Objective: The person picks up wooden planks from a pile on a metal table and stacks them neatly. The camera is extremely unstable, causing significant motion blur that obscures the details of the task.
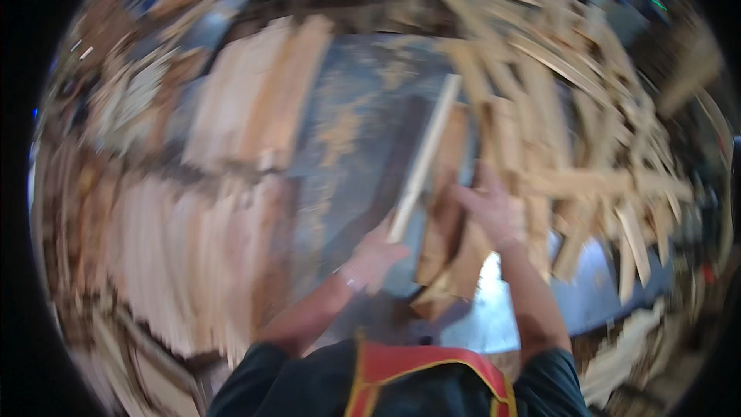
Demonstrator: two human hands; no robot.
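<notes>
My left hand [374, 259] is closed around the lower end of a pale, narrow wooden board [426, 154]. The board slants up and to the right above the metal tabletop, its edge toward me. My right hand [492, 208] is over the loose pieces on the right, thumb and fingers apart. Just left of it lies a browner wooden board [446, 220]; motion blur hides whether the fingertips touch it. Another light board [505, 139] runs away from me beyond the right hand.
Boards lie side by side in a front left stack [185, 255] and a far left stack [255, 93]. A jumbled pile of wooden strips [571, 108] covers the right side, some lying crosswise. Sawdust [340, 139] is scattered on the grey metal tabletop [316, 208].
</notes>
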